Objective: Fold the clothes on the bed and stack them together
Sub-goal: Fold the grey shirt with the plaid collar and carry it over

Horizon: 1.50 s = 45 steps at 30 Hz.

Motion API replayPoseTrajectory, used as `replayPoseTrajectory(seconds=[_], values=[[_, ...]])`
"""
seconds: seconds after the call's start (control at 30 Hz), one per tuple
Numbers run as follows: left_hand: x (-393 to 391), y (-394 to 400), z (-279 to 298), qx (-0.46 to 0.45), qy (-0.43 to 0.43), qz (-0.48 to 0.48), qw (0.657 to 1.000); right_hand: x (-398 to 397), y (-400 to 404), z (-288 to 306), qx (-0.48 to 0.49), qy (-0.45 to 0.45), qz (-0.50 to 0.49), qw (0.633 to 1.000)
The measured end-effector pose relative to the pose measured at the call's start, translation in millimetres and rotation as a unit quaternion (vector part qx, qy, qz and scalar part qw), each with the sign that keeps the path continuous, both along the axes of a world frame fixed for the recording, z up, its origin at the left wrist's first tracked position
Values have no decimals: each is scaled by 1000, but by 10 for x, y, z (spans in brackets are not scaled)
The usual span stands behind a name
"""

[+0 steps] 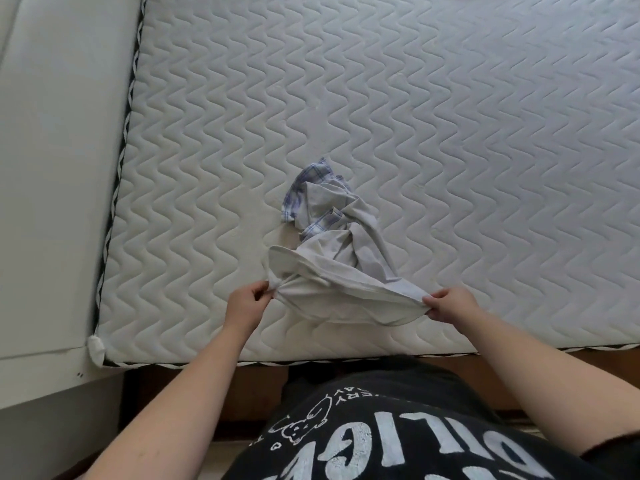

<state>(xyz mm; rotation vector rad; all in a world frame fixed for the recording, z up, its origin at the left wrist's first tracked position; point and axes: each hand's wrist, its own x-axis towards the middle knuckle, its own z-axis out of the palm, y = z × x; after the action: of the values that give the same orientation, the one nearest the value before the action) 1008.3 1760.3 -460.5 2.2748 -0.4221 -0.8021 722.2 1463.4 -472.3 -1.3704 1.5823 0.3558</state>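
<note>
Each hand pinches one end of the garment's [332,258] hem, left hand [246,304] and right hand [450,304] apart, near the mattress [450,150] edge. Pulling taut and shaking flat should precede folding.

A single wide-angle view looks from the person's head, forward and steeply down over their chest and forearms onto the bed [450,116]. It sits close above the near edge of the mattress, which runs across the lower part of the frame. The left side of the bed curves along the left, bent by the lens.
</note>
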Motion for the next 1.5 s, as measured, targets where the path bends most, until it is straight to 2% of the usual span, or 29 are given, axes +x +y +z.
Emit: replayPoseTrajectory(seconds=[0.1,0.17,0.23,0.33,0.37,0.47,0.53,0.63,0.73,0.8,0.9,1.0,1.13,1.27,1.5], values=[[-12,-52,-14,69,37,-65,995,68,32,-12,13,2,-27,1000],[0,-73,-20,77,112,-39,990,79,61,-41,25,21,-11,999],[40,-105,-46,68,163,31,984,67,84,-69,44,28,-7,999],[100,-165,-65,43,245,195,949,76,92,-82,77,13,-37,996],[115,-185,-90,45,257,207,943,101,88,-60,88,2,-47,995],[164,-252,-102,69,272,189,941,207,37,13,109,-51,-90,989],[202,-308,-76,137,267,152,942,268,4,46,102,-96,-101,985],[251,-373,-80,251,221,40,942,314,-30,66,80,-147,-94,981],[302,-360,-147,268,217,39,938,318,-81,55,53,-170,-121,977],[338,-390,-159,243,210,78,944,329,-129,47,40,-174,-146,973],[455,-605,-77,131,178,119,968,418,-257,70,29,-187,-177,966],[694,-974,138,43,158,117,980,649,-528,176,28,-218,-225,949],[1248,-1587,607,-21,99,79,992,1191,-1118,512,8,-285,-277,918],[1980,-2193,1299,-67,50,93,992,1855,-1871,1160,-32,-361,-297,884],[3087,-2901,2976,-171,-25,151,973,2749,-3100,2671,-84,-460,-311,827]])
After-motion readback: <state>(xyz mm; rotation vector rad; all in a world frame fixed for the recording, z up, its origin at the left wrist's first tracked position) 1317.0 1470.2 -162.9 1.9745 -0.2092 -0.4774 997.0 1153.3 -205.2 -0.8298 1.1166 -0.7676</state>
